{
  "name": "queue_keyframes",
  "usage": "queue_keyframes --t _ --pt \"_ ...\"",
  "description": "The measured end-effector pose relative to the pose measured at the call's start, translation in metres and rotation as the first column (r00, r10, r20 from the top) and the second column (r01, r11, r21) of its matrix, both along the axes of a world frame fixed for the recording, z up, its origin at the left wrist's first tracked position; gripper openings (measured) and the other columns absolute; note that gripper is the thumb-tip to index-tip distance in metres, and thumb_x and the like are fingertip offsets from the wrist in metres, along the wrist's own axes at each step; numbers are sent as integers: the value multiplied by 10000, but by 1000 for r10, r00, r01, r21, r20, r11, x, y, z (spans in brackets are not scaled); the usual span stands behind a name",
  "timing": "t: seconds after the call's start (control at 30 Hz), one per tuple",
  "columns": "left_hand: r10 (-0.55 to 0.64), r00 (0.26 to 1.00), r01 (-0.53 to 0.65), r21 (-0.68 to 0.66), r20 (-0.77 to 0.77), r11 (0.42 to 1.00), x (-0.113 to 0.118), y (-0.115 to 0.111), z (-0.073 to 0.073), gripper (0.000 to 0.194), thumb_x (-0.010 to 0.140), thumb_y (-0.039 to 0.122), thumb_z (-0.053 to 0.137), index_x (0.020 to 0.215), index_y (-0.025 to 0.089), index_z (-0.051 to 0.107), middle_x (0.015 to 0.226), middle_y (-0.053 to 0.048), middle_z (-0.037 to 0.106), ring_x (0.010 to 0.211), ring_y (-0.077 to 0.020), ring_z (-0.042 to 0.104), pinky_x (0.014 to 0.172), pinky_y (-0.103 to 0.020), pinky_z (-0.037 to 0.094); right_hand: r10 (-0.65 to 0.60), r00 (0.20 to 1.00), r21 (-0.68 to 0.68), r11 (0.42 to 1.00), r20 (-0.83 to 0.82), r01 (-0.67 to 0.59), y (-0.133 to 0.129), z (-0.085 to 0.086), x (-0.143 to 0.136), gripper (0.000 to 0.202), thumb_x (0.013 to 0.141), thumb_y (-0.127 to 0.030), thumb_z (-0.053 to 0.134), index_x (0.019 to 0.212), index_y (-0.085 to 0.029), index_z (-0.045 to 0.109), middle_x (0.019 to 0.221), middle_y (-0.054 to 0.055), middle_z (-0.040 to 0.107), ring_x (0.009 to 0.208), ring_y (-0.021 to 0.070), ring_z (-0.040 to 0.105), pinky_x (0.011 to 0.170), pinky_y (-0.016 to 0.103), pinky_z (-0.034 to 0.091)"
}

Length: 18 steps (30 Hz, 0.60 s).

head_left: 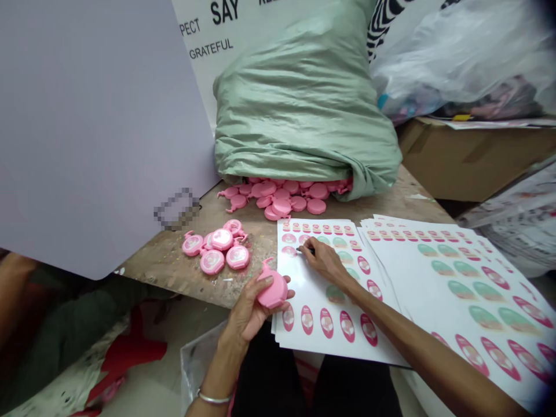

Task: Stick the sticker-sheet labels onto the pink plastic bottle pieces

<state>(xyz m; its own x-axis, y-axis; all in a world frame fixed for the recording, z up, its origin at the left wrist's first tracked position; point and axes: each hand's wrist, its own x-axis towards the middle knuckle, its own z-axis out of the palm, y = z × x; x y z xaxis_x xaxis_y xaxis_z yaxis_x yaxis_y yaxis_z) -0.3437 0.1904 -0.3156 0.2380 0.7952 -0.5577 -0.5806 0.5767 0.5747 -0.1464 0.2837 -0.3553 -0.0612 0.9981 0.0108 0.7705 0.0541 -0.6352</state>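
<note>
My left hand point(252, 307) grips a plain pink round plastic case point(273, 288) with a curly tail on top. My right hand point(324, 258) rests on a white sticker sheet point(313, 284), its fingers pinched at a round pink sticker point(289, 251) near the left edge. Something small and dark shows at those fingertips, too small to name. Pink oval stickers, green ones and small pink ones are printed on the sheet. On the table to the left lies a small pile of pink cases with round stickers point(212, 262) on their faces.
A big green cloth sack point(304, 110) stands at the back, with plain pink cases point(282, 205) spilling from its mouth. More sticker sheets point(417, 278) lie at the right. Behind are a cardboard box point(486, 156) and plastic bags point(469, 63). A pale panel point(99, 127) blocks the left; another person's arm point(15, 284) shows beyond it.
</note>
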Motion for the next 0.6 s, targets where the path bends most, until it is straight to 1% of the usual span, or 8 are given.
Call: queue_keyframes --t 0.1,0.17,0.27,0.3,0.33,0.37,0.47,0.6 --pt "21 990 -10 84 -137 996 -17 -2 9 382 733 211 724 1074 119 578 1000 -150 702 734 -224 704 579 -293 595 -33 998 2 999 61 33 -2 -1 -2 156 863 -356 470 819 -217 527 778 42 642 713 188 549 602 269 285" --pt "176 957 -141 162 -231 977 -55 -3 22 339 734 201 714 1043 128 595 923 -107 711 683 -183 690 553 -254 588 -36 996 -6 999 76 37 -1 -1 -1 163 867 -359 470 815 -218 532 778 38 650 718 184 558 593 262 284" --pt "590 749 -470 386 -302 794 -142 -9 47 305 765 156 637 1065 191 592 859 -45 718 604 -115 656 486 -160 539 -32 996 -15 999 79 33 1 -2 5 169 874 -363 464 815 -222 535 787 21 665 701 166 565 581 251 291" --pt "713 616 -565 443 -335 697 -168 -11 55 309 739 98 615 1030 201 601 793 -19 719 578 -112 653 465 -149 531 -34 996 -15 999 82 36 2 -2 6 170 874 -365 464 816 -223 537 785 17 667 687 162 563 576 250 290" --pt "799 479 -617 509 -363 601 -187 -13 61 322 715 48 596 997 202 608 737 5 711 577 -109 653 483 -152 542 -38 996 -14 999 85 40 2 -3 8 171 873 -366 466 815 -223 540 780 15 668 674 160 559 571 251 288" --pt "817 415 -622 530 -400 576 -198 -15 66 308 689 25 595 949 189 617 711 11 706 593 -119 662 508 -171 560 -42 995 -10 999 90 43 3 -3 9 171 871 -366 468 816 -223 544 775 15 668 664 159 556 569 253 286" --pt "661 596 -466 474 -457 747 -170 -12 66 250 667 100 688 907 147 631 811 -34 719 676 -165 687 624 -258 605 -54 993 15 999 105 53 4 -3 6 171 872 -361 466 823 -221 551 782 21 671 688 168 562 588 262 290" --pt "285 903 -195 285 -320 939 -60 15 36 410 649 199 766 1023 139 610 884 -60 700 691 -179 684 603 -275 596 -76 987 68 995 142 67 5 0 -5 162 878 -343 457 838 -218 552 811 33 676 749 189 567 636 282 294"
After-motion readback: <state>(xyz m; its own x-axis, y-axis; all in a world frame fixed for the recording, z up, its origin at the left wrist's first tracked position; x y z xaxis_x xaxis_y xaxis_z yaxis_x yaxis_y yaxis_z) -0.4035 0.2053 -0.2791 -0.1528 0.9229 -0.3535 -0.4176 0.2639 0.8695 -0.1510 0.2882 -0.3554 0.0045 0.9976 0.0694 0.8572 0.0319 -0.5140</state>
